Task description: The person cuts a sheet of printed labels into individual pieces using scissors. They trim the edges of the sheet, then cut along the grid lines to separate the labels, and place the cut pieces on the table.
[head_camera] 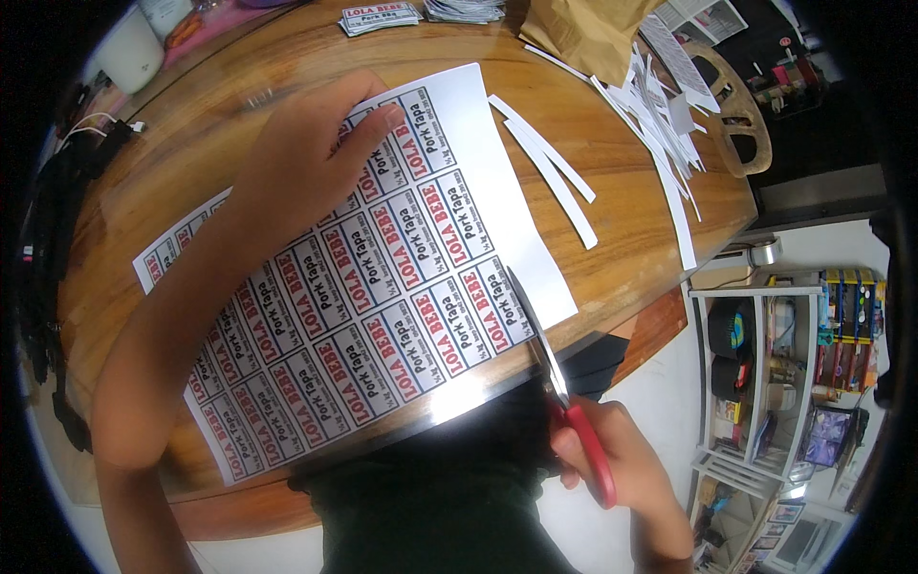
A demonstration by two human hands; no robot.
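Note:
A sheet of printed labels (344,301) lies on the wooden table in front of me, its blank white margin (516,229) towards the right. Across the sheet's far end reaches my left hand (337,136), the thumb on top and the other fingers hidden at the edge, so the paper is pinched there. My right hand (609,445) grips red-handled scissors (589,452) near the table's front edge. Their blades are at the sheet's near right edge, along the border between the last label column and the margin. Part of the sheet is hidden beneath my left forearm.
Two loose paper strips (552,179) lie right of the sheet. Beyond them are a heap of white offcuts (663,136) and a brown paper bag (584,36). Stacks of cut labels (380,18) stand at the back. Dark cables (64,165) run along the left; a shelf unit (753,373) stands right.

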